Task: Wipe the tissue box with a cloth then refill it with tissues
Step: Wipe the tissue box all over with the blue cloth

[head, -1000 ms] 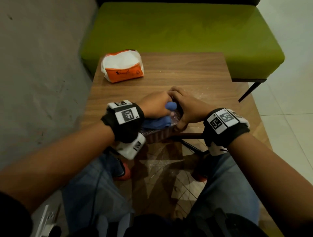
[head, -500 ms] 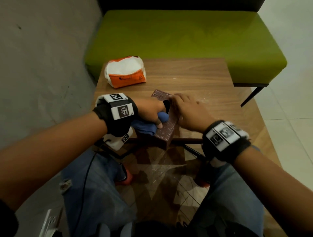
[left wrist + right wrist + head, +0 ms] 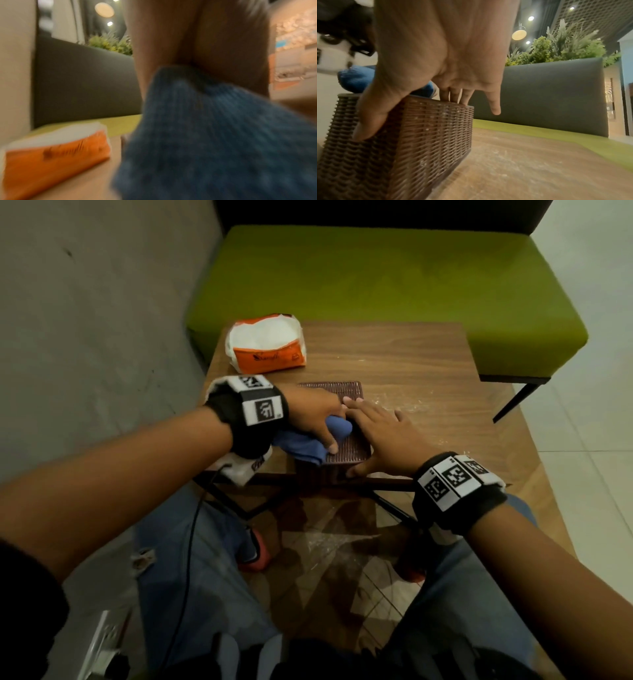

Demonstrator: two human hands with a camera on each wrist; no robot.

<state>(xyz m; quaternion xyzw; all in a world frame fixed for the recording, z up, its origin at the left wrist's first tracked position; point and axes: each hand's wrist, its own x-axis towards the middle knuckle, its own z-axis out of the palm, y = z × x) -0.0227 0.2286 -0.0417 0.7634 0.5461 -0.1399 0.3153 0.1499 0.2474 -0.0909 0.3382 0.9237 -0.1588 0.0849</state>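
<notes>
The brown woven tissue box (image 3: pixel 346 392) (image 3: pixel 428 128) stands flat near the front edge of the wooden table (image 3: pixel 411 361). My left hand (image 3: pixel 318 414) (image 3: pixel 205 33) grips a bunched blue cloth (image 3: pixel 301 445) (image 3: pixel 214 135) (image 3: pixel 354 79) and presses it on the box's top left. My right hand (image 3: pixel 380 426) (image 3: pixel 445 54) holds the box's right side, fingers laid over the top and thumb down the near face. An orange and white tissue pack (image 3: pixel 269 344) (image 3: pixel 54 152) lies at the table's back left.
A green bench (image 3: pixel 376 275) runs behind the table. A grey wall (image 3: pixel 102 320) closes the left side. White dust (image 3: pixel 407 405) speckles the table to the right of the box. My knees are under the table's glass front part.
The box was tipped up on its edge between my hands; now it stands flat. My left hand with the cloth has come onto its top, and my right hand has spread over it.
</notes>
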